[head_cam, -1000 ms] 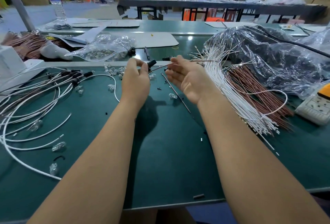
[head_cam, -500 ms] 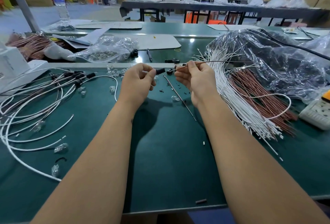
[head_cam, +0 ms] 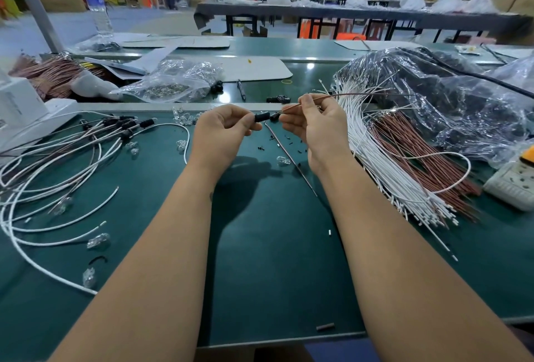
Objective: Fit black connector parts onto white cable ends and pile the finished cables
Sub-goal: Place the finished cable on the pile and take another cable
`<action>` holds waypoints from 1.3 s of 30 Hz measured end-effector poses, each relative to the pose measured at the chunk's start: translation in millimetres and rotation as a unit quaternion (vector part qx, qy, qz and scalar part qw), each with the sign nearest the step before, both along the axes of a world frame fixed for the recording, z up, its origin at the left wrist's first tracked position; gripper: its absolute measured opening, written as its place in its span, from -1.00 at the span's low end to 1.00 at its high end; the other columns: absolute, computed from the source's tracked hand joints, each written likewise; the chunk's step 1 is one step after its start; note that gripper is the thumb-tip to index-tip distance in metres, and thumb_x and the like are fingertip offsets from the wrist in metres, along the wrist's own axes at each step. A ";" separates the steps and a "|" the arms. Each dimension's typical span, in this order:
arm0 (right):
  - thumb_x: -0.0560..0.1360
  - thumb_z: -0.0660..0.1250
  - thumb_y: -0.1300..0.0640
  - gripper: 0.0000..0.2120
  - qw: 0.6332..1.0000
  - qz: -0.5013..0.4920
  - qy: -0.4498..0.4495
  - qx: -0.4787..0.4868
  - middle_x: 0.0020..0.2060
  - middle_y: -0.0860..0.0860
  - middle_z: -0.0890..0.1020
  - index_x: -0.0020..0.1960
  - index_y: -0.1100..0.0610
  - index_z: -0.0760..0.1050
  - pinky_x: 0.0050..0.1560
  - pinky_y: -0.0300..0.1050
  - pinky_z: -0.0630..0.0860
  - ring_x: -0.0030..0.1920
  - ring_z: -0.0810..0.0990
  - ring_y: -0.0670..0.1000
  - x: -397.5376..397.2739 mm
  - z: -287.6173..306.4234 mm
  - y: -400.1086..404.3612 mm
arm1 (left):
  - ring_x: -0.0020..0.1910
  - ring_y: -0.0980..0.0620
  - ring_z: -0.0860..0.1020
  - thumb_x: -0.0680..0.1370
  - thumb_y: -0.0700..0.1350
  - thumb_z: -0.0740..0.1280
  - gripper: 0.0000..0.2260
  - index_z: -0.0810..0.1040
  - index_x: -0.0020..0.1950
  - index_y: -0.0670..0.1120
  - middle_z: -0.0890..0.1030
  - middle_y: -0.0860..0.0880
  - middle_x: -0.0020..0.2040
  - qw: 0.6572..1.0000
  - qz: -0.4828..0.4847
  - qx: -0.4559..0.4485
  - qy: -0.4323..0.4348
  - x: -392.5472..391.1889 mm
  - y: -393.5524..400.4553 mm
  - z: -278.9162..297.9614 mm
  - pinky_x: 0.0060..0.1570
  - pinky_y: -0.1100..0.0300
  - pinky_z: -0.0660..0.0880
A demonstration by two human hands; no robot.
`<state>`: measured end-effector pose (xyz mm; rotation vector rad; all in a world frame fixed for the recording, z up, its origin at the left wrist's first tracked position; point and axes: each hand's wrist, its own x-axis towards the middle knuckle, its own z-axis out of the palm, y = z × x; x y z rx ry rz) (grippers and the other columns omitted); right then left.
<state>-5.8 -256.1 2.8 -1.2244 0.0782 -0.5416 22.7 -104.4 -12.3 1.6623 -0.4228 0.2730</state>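
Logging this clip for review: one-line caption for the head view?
Left hand pinches a black connector; right hand holds a brown wire toward it over the green bench.

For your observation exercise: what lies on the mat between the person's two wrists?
In the head view, between the left hand and right hand, the green mat holds a thin brown wire, a clear bulb and small black bits.

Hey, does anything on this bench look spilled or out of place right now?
Yes. Small black bits lie scattered on the green mat below the hands, and clear bulbs lie loose among the white cables at left, instead of in their bag.
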 end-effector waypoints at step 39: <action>0.56 0.33 0.22 -0.89 0.983 0.000 0.043 -0.176 -0.31 0.03 0.62 -0.15 0.17 0.54 -0.34 -0.24 0.55 -0.44 0.58 -0.13 -3.5 0.3 5.2 | -0.30 0.18 0.58 0.55 -0.21 0.37 -0.92 0.60 -0.14 -0.12 0.66 -0.03 -0.26 1.000 0.014 0.018 -0.004 -8.0 -6.7 3.7 -0.14 0.33 0.53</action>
